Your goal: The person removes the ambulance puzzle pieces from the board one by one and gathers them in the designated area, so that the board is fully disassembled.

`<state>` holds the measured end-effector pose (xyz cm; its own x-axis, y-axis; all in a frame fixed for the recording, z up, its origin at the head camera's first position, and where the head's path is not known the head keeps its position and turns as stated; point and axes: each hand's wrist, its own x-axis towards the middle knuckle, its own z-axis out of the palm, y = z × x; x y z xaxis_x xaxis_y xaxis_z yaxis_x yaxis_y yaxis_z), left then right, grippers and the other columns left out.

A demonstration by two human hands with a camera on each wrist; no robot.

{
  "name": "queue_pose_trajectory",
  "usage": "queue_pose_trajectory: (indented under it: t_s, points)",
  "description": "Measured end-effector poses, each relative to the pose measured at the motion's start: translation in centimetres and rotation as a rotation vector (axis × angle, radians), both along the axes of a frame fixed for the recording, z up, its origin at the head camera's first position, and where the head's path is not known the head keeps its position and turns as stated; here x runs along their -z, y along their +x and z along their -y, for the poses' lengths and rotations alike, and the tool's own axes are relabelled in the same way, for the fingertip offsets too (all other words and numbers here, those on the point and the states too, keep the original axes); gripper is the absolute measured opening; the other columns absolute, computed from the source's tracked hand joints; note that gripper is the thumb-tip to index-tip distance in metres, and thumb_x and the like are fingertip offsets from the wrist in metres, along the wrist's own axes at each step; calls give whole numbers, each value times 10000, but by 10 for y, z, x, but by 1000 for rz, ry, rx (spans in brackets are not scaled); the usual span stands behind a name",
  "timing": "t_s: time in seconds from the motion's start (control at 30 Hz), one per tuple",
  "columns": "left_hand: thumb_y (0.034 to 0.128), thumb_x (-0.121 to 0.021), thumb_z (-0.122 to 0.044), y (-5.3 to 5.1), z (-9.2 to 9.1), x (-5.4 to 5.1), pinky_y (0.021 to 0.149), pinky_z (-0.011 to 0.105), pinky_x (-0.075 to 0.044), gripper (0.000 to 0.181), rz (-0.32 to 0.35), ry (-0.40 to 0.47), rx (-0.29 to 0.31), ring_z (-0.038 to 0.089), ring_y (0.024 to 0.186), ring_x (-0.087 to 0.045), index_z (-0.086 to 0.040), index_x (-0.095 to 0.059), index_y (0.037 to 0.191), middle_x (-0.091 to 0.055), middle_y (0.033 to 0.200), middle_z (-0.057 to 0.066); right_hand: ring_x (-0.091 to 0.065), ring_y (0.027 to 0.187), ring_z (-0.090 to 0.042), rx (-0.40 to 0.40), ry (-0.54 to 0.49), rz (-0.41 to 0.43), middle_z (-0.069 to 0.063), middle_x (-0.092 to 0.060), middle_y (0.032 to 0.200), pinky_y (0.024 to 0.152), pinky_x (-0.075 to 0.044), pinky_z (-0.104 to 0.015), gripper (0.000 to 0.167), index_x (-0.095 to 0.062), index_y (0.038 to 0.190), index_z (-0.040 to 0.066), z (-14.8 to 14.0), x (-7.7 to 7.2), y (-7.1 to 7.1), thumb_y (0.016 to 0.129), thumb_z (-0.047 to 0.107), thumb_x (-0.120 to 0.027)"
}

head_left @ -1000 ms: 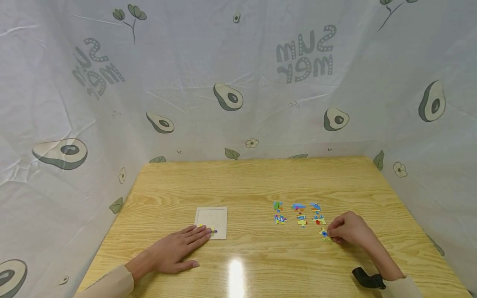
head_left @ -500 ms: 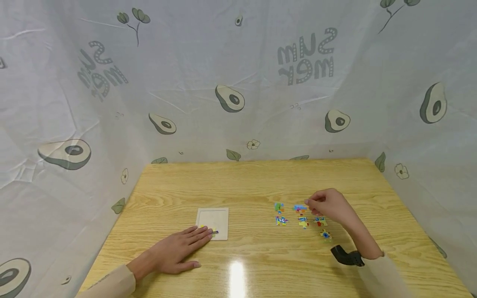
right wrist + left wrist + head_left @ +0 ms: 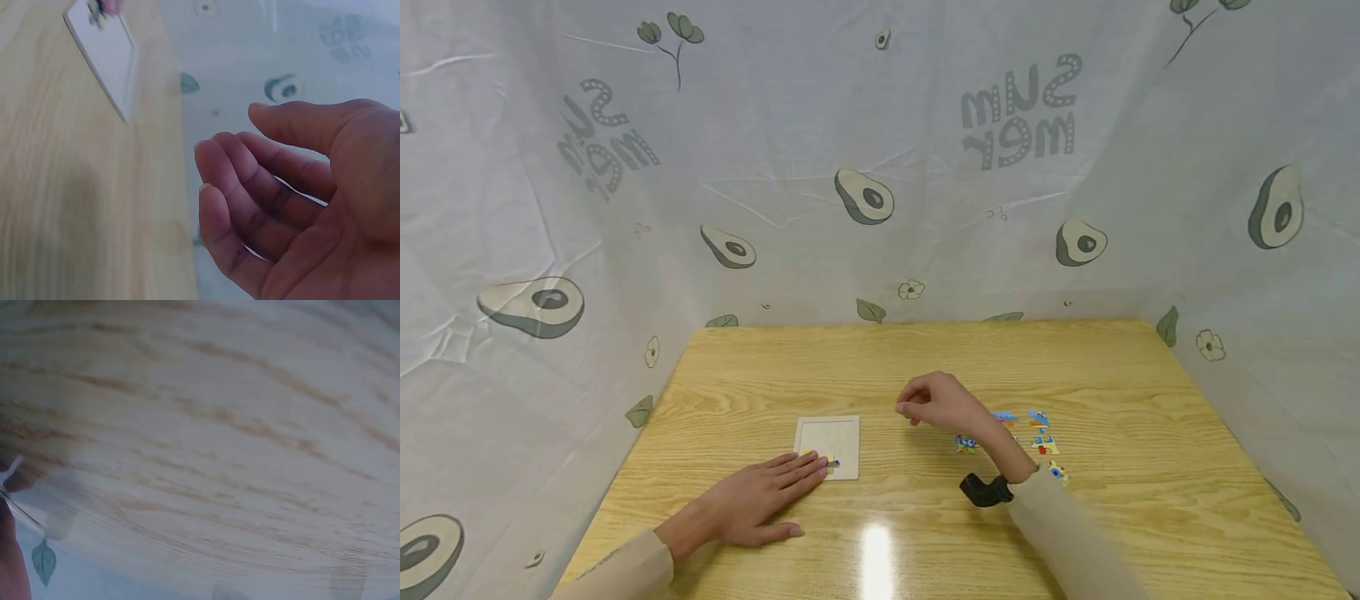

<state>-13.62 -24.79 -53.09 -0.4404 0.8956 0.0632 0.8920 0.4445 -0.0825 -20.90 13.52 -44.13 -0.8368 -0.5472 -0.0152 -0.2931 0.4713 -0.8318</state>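
My left hand [image 3: 756, 502] rests with straight fingers on the lower left of a pale square puzzle board [image 3: 841, 442]. A yellowish puzzle piece [image 3: 831, 463] with a dark mark shows beside the fingertips; the rest of that corner is covered by the fingers. To the right of the board, my right hand [image 3: 942, 405] hovers above the table. In the right wrist view its fingers [image 3: 219, 169] are loosely curled, the thumb [image 3: 294, 125] apart from them, and nothing shows between. Several colourful puzzle pieces [image 3: 1045, 444] lie right of it, some hidden by the hand and forearm.
The wooden table [image 3: 880, 358] stretches around both hands. A whitish curtain [image 3: 790, 125] printed with avocados and leaves closes off the back and sides. A black wrist mount [image 3: 985, 491] juts from the right wrist over the table.
My right hand has swept left from the loose puzzle pieces, first past the lower right one, then the upper row, towards the board. The left hand has stayed on the board.
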Motion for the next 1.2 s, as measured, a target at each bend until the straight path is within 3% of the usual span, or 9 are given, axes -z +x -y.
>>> queue_pose_trajectory:
  t_s: [0.1,0.2,0.4,0.5,0.67,0.8,1.2]
  points:
    - [1081,-462,-576,0,1,0,1298,364,-306,795,-4,6,-9,247,1589,-376,-86,-268,1676,-315,1742,73,-744,866,-415,-49,-5,12,-235,-765,977,641,-550,-258,196,-773,1071,16,28,9,-1,1027,186,-684]
    - [1078,-471,-576,1,4,1,1321,325,-248,796,-14,12,-14,253,1580,-393,-82,-279,1672,-330,1735,78,-755,833,-369,-89,-1,13,-210,-777,963,628,-555,-231,150,-780,1020,35,54,19,0,1016,161,-699]
    - [1068,-497,-572,3,14,3,1269,350,-317,799,-34,27,-26,240,1571,-411,-75,-305,1663,-347,1729,66,-659,728,-69,-156,74,-66,-63,-768,879,650,-540,-175,77,-783,943,66,94,36,2,963,133,-754]
    - [1062,-512,-571,3,17,3,1241,389,-374,804,-44,32,-33,231,1568,-416,-69,-317,1658,-353,1726,65,-621,746,-2,-168,99,-77,-34,-769,893,697,-545,-164,92,-784,978,51,107,45,6,939,135,-784]
    - [1059,-532,-554,4,18,3,1217,423,-418,797,-30,43,-25,241,1564,-421,-56,-334,1649,-363,1719,87,-600,818,-7,-158,199,-103,-12,-760,989,765,-539,-171,243,-783,1066,58,119,55,14,891,214,-846]
    - [1065,-530,-540,3,19,3,1209,428,-431,788,-6,45,-23,253,1565,-419,-65,-316,1657,-354,1724,88,-585,833,-23,-124,269,-136,-7,-746,1013,769,-532,-185,272,-788,1061,86,122,58,19,854,242,-869]
    - [1067,-534,-527,3,19,5,1205,446,-443,776,-14,60,-8,279,1561,-424,-54,-333,1649,-354,1722,102,-540,794,-26,-78,287,-126,18,-698,939,725,-499,-186,218,-785,986,84,126,58,23,846,219,-882]
